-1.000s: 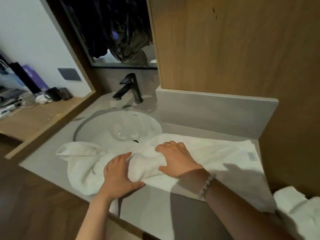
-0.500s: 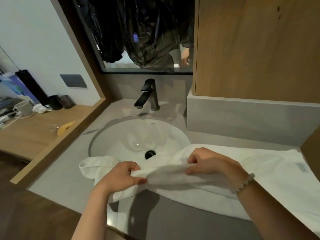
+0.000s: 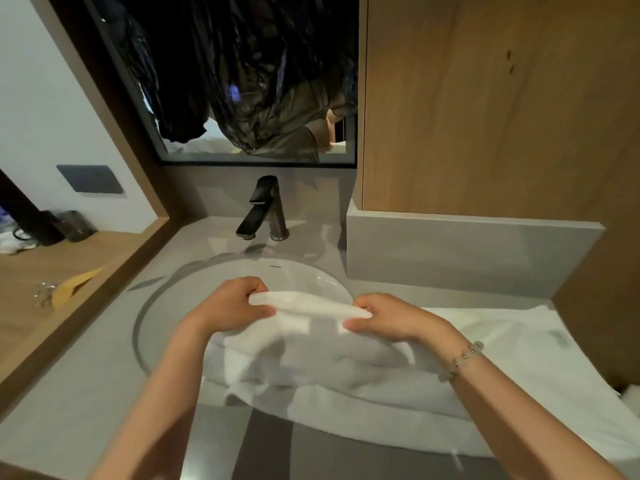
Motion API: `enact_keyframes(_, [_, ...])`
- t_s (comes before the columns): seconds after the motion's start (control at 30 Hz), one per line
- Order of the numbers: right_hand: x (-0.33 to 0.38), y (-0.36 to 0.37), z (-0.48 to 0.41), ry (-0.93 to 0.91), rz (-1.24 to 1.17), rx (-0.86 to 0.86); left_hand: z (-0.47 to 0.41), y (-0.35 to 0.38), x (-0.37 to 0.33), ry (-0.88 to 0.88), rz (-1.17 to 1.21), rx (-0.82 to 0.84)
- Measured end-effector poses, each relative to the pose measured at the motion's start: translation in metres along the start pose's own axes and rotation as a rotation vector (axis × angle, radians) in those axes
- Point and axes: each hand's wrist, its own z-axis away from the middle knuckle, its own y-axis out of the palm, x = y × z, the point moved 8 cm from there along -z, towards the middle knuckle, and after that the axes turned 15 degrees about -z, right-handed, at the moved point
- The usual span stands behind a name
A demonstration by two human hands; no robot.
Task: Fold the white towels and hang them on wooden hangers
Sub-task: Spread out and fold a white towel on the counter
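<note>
Two hands are gripping one white towel above the front half of the sink basin. The left hand is pinching the towel's raised edge between thumb and curled fingers. The right hand is pinching the same edge in the same way. The held edge is running left to right between the hands, roughly level. The towel's long axis is also lying left to right: its bunched left part is hanging over the basin and the near counter, and its flat right part is spreading across the counter toward the wooden side panel. A small label is showing near the towel's right end; its print is too blurred to read.

Count: one basin, one dark faucet, one mirror, one beaded bracelet on the right wrist.

Limits of view: the towel is covering the basin's near rim and drain. One white cloth corner is being cut off by the right border, so its kind cannot be told. One tan wooden object with a metal part is lying on the left shelf, partly hidden behind the shelf's raised edge. Dark items at the shelf's back are hard to make out.
</note>
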Motion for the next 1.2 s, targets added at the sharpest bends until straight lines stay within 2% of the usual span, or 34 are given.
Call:
enact_keyframes(0.27, [-0.025,-0.008,-0.014,0.043,0.218,-0.273,-0.043,0.07,-0.001,-0.078,-0.115,-0.058])
enact_keyframes(0.4, [-0.031,-0.005,-0.013,0.028,0.272,-0.34,-0.034,0.113,-0.003,-0.103,-0.095,0.046])
enact_keyframes(0.5, [-0.03,-0.006,-0.017,0.013,0.353,-0.363,-0.026,0.116,0.002,-0.112,-0.094,0.028])
enact_keyframes(0.6, [-0.024,-0.011,-0.01,-0.061,0.328,-0.462,-0.018,0.092,0.006,-0.113,-0.055,-0.072])
enact_keyframes(0.67, [-0.016,-0.02,0.007,-0.149,0.264,-0.609,-0.014,0.067,-0.001,-0.083,-0.038,-0.152])
enact_keyframes(0.77, [-0.004,-0.028,0.05,-0.321,0.172,-0.871,0.0,0.034,-0.045,0.054,0.011,-0.245])
enact_keyframes(0.83, [-0.002,-0.024,0.077,-0.385,0.219,-0.924,0.017,0.029,-0.094,0.22,0.045,-0.225])
enact_keyframes(0.87, [-0.007,-0.018,0.082,-0.353,0.264,-0.856,0.026,0.034,-0.12,0.315,0.045,-0.202])
enact_keyframes(0.93, [-0.031,-0.009,0.091,-0.168,0.278,-0.69,0.042,0.055,-0.163,0.45,0.015,-0.176])
enact_keyframes(0.97, [-0.047,-0.01,0.101,-0.085,0.254,-0.668,0.046,0.067,-0.18,0.495,-0.021,-0.184])
enact_keyframes(1.1, [-0.091,-0.036,0.158,0.024,0.144,-0.806,0.051,0.102,-0.22,0.593,-0.11,-0.234])
enact_keyframes(1.2, [-0.127,-0.064,0.193,0.1,0.126,-0.847,0.055,0.106,-0.231,0.616,-0.148,-0.372])
